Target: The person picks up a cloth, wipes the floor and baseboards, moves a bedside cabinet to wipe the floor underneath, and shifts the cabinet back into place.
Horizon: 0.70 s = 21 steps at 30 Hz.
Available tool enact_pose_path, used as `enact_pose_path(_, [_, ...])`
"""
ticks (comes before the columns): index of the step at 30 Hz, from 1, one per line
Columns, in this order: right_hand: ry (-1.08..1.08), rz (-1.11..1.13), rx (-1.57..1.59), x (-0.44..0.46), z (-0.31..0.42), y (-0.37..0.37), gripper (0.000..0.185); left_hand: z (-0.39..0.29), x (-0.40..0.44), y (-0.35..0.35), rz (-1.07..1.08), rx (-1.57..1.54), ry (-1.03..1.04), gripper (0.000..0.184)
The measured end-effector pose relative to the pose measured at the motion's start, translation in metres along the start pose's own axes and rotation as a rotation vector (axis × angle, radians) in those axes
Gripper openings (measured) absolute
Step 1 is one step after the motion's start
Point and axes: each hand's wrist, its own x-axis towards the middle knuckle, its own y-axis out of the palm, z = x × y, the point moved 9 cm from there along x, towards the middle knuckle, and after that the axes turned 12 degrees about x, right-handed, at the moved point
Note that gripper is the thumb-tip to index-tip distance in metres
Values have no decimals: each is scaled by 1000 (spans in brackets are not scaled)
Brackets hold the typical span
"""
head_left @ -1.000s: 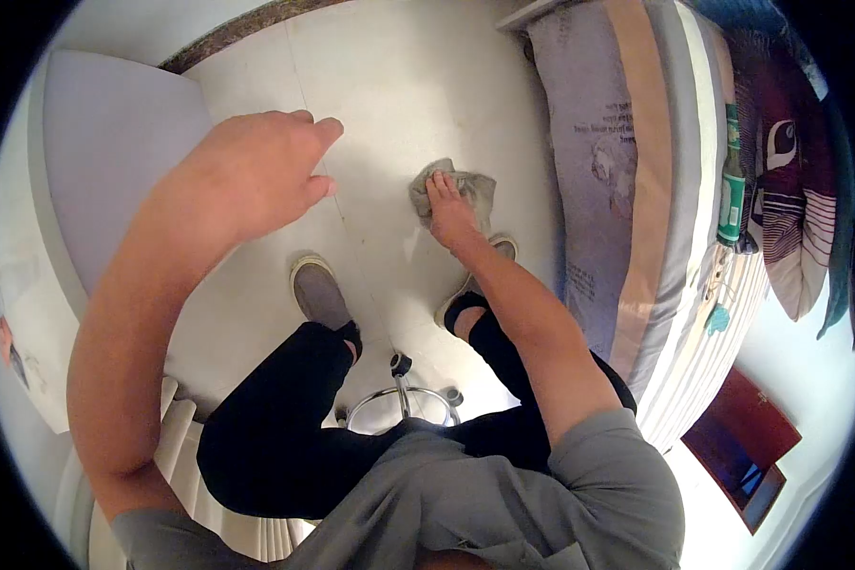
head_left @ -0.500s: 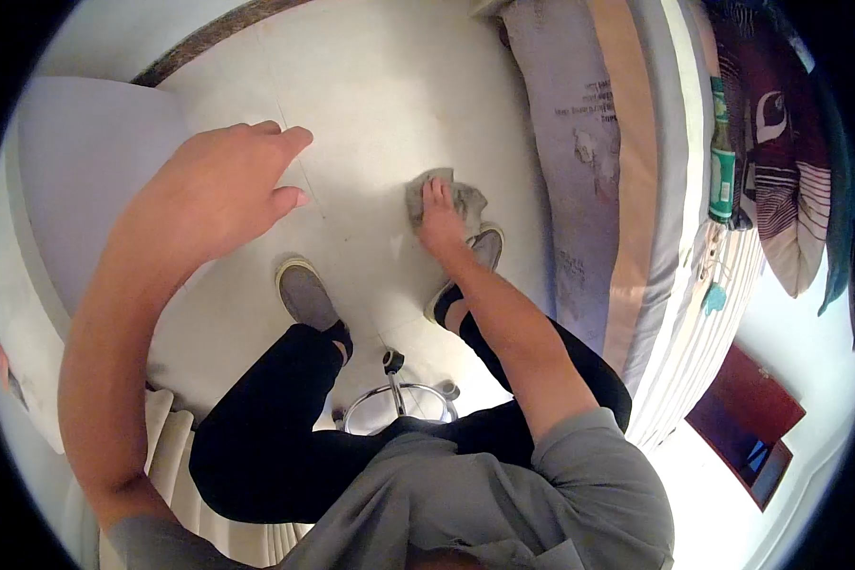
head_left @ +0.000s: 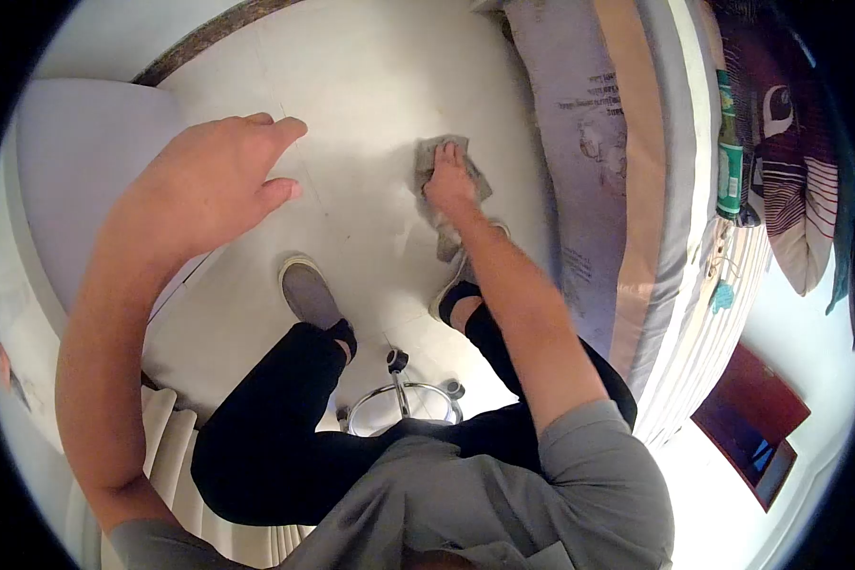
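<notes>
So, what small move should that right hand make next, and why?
Probably slide the cloth a little forward: the right hand rests on it, the right shoe sits close behind, and the floor extends ahead.

You had a pale, glossy floor (head_left: 380, 85) beneath you, bounded at upper left by a dark skirting strip (head_left: 209, 36). A bed (head_left: 584, 180) with striped bedding (head_left: 708, 313) lined your right, a bluish wall (head_left: 798, 347) beyond; a chrome wheeled base (head_left: 402, 404) gleamed beneath you.

Floor (head_left: 380, 76): cloth (head_left: 428, 160), both shoes (head_left: 309, 293) and wheeled base (head_left: 402, 403) are borne.
Bed (head_left: 648, 190): green bottle (head_left: 730, 180) and teal trinket (head_left: 722, 296) are held.
</notes>
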Motion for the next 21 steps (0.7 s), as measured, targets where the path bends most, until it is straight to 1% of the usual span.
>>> enact_pose_path(3, [-8, 14, -64, -7, 6, -9, 80, -3, -1, 2, -7, -3, 16, 49])
enact_pose_path(5, [43, 105, -144, -36, 6, 21, 79, 2, 1, -5, -25, 9, 5, 48])
enact_pose_path(6, [38, 108, -151, -40, 0, 28, 79, 2, 0, -5, -18, -7, 3, 48])
enact_pose_path(8, [-103, 73, -240, -40, 1, 41, 79, 3, 0, -3, -6, -20, -6, 48])
enact_pose_path(9, [-105, 80, -236, -32, 5, 27, 79, 2, 1, -3, -13, -2, 2, 47])
enact_pose_path(11, [11, 129, -76, -3, 6, -17, 82, 0, 0, 1, -9, 11, 11, 47])
enact_pose_path(13, [-10, 135, -58, 16, 4, -13, 84, 1, 0, 2, -1, 22, 29, 47])
enact_pose_path(15, [-13, 134, -52, 0, -2, 1, 86, 0, -3, 4, 9, 2, 16, 47])
enact_pose_path(17, [49, 100, -107, -34, -3, 30, 88, 7, -2, -3, -8, -13, -16, 47])
enact_pose_path(19, [46, 116, -129, -49, 0, 28, 86, 5, -1, -2, -1, 3, -7, 47])
enact_pose_path(21, [44, 122, -134, -35, -2, 24, 85, 4, -1, -2, -15, 23, -20, 48])
